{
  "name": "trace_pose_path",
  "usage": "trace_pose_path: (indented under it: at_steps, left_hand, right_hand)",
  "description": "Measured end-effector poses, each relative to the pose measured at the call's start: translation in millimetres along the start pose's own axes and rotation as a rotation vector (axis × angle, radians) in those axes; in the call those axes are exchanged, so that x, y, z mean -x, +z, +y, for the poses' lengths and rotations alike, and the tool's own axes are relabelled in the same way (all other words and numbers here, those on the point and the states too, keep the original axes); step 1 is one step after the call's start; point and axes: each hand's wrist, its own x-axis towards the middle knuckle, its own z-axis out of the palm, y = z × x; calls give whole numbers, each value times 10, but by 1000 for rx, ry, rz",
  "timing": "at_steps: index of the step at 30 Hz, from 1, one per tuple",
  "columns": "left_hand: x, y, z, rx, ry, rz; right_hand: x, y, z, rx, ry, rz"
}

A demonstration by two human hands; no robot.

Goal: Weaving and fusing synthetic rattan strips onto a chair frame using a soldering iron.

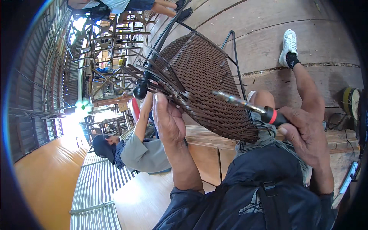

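A dark brown woven rattan panel on a black metal frame lies tilted in front of me, loose strips sticking out at its left edge. My left hand presses against the woven edge, thumb up beside the loose strips. My right hand grips a tool with a black and red handle; its metal shaft points left over the weave.
Another person in a dark cap and grey shirt sits at the left, one arm raised to the frame. Stacked chair frames stand behind. My leg with a white shoe stretches over wooden boards. A tape roll lies at the right.
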Motion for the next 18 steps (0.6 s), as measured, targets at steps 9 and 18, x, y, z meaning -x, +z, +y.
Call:
trace_pose_path:
  at_steps: [9,18]
  left_hand:
    - [-55,94,56,-300,-26,3]
    - [8,42,25,-8,47,-57]
  right_hand:
    - [-180,-129,-294,159,-98,-97]
    - [-309,-168,-491,181,-201,-95]
